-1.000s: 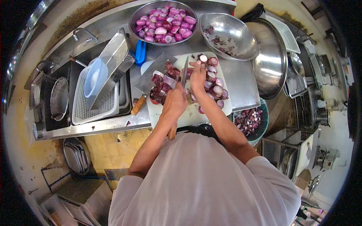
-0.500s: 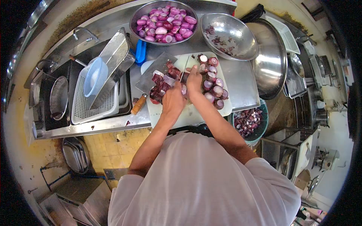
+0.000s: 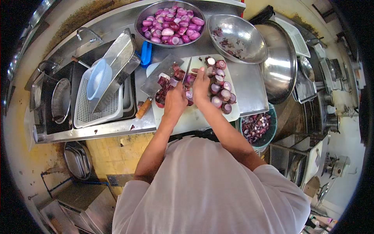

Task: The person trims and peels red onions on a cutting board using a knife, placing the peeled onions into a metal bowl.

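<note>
Commercial-type kitchen: steel worktop point(image 3: 252, 87) seen, sink taps point(image 3: 90, 34) fitted at left, large metal bowls point(image 3: 237, 37) and white draining basket point(image 3: 93, 113) set out, onions point(image 3: 170, 29) piled.

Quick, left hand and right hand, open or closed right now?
Left hand: closed on the knife.
Right hand: at the onions, beside the knife; can't tell if it's gripping one.

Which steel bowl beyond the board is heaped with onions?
The leftmost bowl: peeled onions fill it, while the next bowl to its right shows only scattered scraps on bare metal.
</note>
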The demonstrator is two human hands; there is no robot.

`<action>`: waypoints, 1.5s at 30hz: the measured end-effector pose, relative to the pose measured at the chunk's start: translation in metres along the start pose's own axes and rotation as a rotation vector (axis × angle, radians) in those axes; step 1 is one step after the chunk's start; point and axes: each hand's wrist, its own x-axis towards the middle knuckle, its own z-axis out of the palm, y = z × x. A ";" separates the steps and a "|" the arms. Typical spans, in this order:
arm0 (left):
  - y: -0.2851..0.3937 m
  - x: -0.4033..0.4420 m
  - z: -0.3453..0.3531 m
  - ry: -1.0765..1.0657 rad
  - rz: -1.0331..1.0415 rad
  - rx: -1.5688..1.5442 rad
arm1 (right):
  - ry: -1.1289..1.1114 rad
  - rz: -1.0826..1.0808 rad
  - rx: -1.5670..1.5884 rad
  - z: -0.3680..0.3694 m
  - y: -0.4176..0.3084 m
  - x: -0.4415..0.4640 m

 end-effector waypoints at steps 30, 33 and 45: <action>-0.008 -0.001 -0.007 0.022 -0.005 -0.020 | -0.847 0.271 0.379 -0.071 -0.037 0.001; 0.003 -0.005 -0.007 0.083 0.038 -0.011 | -0.731 0.346 0.348 -0.057 -0.036 -0.002; -0.013 -0.002 -0.022 -0.045 -0.132 -0.236 | -0.837 0.380 0.365 -0.068 -0.040 0.003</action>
